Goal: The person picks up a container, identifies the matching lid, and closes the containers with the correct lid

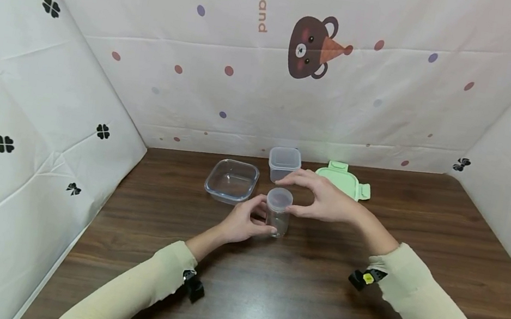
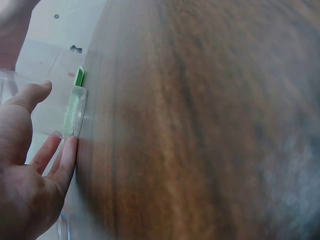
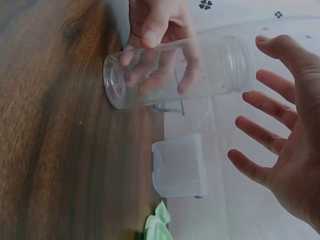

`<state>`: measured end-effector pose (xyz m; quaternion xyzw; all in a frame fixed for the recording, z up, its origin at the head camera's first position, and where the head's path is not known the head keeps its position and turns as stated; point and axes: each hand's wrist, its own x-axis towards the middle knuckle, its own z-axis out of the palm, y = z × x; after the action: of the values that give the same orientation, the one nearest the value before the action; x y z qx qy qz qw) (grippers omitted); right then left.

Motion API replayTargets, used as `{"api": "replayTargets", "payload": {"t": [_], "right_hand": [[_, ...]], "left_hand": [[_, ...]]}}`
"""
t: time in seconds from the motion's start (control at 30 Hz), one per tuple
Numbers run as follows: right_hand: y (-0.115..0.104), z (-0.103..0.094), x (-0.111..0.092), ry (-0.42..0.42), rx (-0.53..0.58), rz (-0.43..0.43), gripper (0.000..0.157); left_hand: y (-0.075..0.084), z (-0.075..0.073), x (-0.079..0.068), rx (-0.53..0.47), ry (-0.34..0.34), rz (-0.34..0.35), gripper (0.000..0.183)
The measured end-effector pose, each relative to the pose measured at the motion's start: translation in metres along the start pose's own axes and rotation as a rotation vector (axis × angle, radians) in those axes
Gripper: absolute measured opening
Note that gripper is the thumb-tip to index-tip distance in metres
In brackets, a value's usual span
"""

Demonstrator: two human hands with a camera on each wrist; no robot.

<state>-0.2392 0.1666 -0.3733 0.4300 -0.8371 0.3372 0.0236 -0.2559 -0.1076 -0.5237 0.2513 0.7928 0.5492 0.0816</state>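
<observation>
A clear jar (image 1: 277, 222) with a translucent lid (image 1: 280, 199) stands upright on the table. Its base touches the wood in the right wrist view. My left hand (image 1: 246, 223) grips the jar's body, thumb on the near side and fingers behind, which show through the wall of the jar (image 3: 165, 75). Beside the lid my right hand (image 1: 324, 198) is spread, thumb close to the lid's rim and fingers extended beyond it. In the right wrist view that hand (image 3: 295, 115) holds nothing; whether its thumb touches the lid I cannot tell.
Behind the jar are a square glass container (image 1: 216, 189), a small translucent lidded box (image 1: 285, 158) and a green clip lid (image 1: 342, 182). The brown table (image 1: 263, 304) meets printed white cloth walls (image 1: 225, 94) at the back and sides.
</observation>
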Motion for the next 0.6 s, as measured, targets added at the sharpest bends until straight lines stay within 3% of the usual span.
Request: {"api": "replayTargets", "payload": {"t": [0.13, 0.37, 0.6], "right_hand": [[0.005, 0.002, -0.002, -0.025, 0.045, 0.006, 0.055], [0.017, 0.009, -0.007, -0.051, 0.222, 0.095, 0.059], [0.019, 0.017, -0.009, -0.077, 0.352, 0.129, 0.063]], "left_hand": [[0.0, 0.0, 0.0, -0.003, -0.005, 0.006, 0.066], [0.0, 0.001, 0.0, -0.003, 0.007, -0.003, 0.063], [-0.002, 0.0, 0.0, 0.006, 0.001, -0.023, 0.062]]}}
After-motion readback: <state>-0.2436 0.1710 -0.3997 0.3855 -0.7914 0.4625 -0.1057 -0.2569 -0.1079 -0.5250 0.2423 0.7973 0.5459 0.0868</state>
